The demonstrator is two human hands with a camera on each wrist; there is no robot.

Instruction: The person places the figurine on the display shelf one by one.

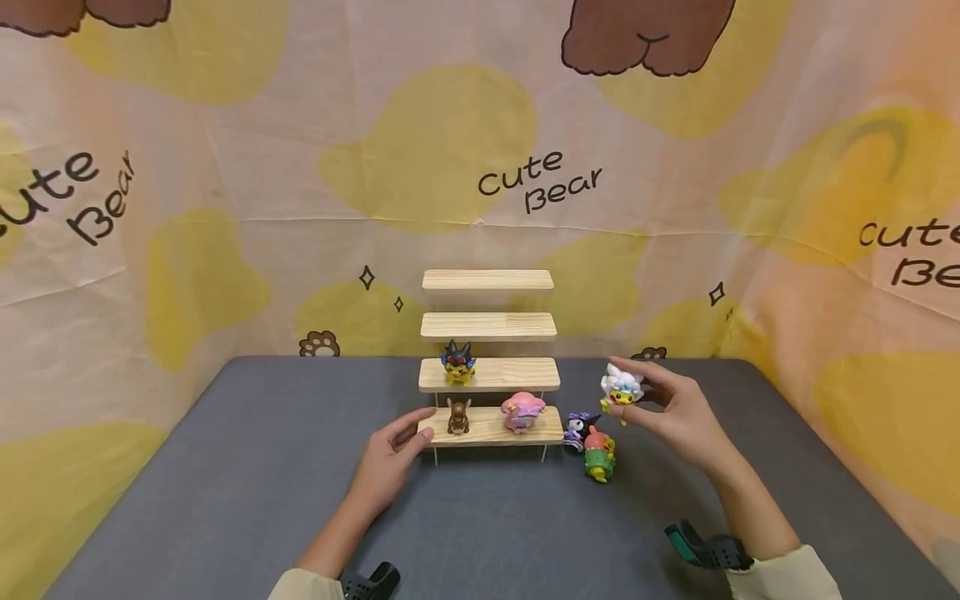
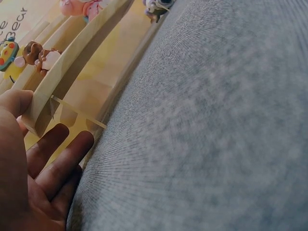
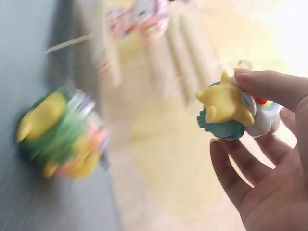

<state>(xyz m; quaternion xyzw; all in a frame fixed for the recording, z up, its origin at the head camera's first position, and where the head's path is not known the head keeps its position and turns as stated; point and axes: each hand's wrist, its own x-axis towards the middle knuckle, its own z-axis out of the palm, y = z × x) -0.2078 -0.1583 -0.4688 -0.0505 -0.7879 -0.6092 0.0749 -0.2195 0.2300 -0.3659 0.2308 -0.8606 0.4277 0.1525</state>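
Note:
My right hand holds a small figurine with a white hood and yellow face between thumb and fingers, raised to the right of the wooden tiered display stand. In the right wrist view its yellow and teal underside shows. My left hand pinches the left end of the lowest step, thumb on top and fingers below. On that step stand a brown figurine and a pink figurine. One step up, at the left, is a yellow figurine with a black spiky hood.
On the grey table, right of the stand, a black-and-purple figurine and a green-and-pink figurine sit close together. Behind the table hangs a printed cloth. The upper two steps bear no figurines.

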